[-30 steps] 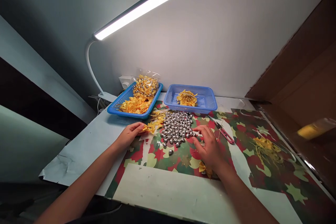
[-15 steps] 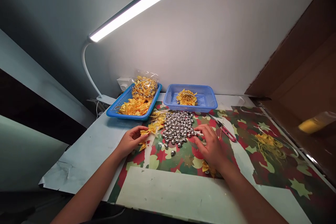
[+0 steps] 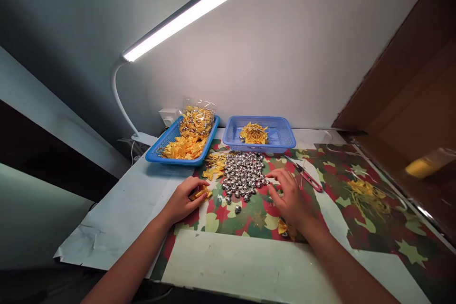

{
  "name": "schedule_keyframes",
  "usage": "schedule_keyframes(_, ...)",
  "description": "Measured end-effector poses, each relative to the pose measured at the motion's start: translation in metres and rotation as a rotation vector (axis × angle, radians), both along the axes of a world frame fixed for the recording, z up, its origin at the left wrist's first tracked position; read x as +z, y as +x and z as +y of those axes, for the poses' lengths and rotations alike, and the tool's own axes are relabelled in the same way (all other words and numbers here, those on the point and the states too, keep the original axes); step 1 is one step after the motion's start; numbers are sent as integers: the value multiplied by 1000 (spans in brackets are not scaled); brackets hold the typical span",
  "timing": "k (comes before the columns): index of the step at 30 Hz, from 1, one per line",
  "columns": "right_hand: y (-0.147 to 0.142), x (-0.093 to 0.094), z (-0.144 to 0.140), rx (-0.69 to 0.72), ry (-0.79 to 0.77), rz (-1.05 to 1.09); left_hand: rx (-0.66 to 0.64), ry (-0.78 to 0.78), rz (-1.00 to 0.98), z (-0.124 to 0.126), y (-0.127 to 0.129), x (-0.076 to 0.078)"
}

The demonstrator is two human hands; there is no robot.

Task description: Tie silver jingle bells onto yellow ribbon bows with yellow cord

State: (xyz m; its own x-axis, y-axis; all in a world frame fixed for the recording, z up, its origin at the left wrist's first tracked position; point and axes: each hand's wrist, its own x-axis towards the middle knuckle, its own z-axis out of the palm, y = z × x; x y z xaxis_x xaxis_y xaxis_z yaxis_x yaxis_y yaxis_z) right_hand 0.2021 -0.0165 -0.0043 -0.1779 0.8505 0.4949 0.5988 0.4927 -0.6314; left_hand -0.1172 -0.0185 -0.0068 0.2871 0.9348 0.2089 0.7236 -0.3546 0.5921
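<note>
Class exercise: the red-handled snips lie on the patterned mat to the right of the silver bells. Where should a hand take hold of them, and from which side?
Probably by the red handle end of the red-handled snips, coming from above and the right. They lie flat on the patterned mat, the pointed blades aimed up-left toward the blue basket. The right hand is nearest.
</note>
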Motion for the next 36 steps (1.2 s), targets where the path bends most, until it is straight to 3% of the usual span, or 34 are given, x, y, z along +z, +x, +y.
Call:
schedule_keyframes(4, 1, 1, 0, -112, 40, 191, 6, 18, 25, 1, 0, -1)
schedule_keyframes(9, 11, -2, 9, -335, -40, 639, -3, 24, 22, 1, -2, 0)
schedule_keyframes(13, 16, -5, 17, -320, -145, 854, -23, 12, 61, 2, -1, 2)
schedule_keyframes(17, 11, -2, 14, -246, -204, 880, -36, 3, 105, 2, -1, 2)
schedule_keyframes(36, 5, -1, 12, -248, -206, 901, -3, 4, 175, 4, -2, -1)
